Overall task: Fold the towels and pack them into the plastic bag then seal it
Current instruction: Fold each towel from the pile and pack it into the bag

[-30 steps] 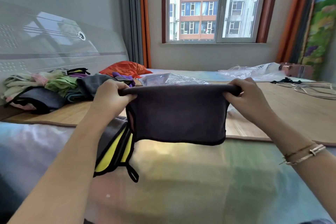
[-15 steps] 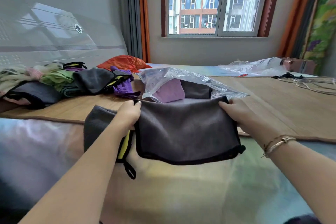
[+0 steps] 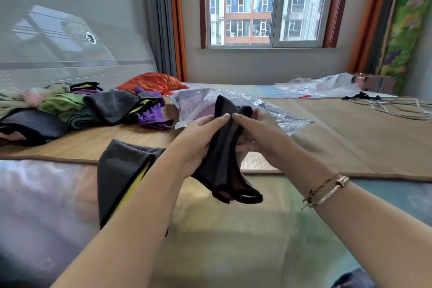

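- Now my hands have come together: half a second back they were spread wide along the top edge of the grey towel [image 3: 224, 159], and here my left hand [image 3: 201, 140] and right hand [image 3: 254, 138] meet at the middle, fingertips almost touching
- So the towel has gone from a flat sheet to a narrow doubled strip; it stands up between my palms, its black-trimmed top corner poking above my fingers and its lower end hanging free over the bedsheet [image 3: 233, 241]
- Both hands are clamped on it, fingers curled round the cloth from either side, so neither is free
- By my reckoning that is the second fold of this towel nearly made; it wants squaring up, since the bottom corners look uneven and one loop of trim gapes
- Just behind my hands lies the plastic bag [image 3: 264, 106] on the bamboo mat [image 3: 350, 138], its mouth towards me, with something purple showing inside, so the packing seems already begun
- Another grey towel with a yellow side [image 3: 121, 170] lies folded under my left forearm, waiting
- Away to the left the heap of unfolded towels [image 3: 93, 107] says much folding is left, and sealing is a long way off
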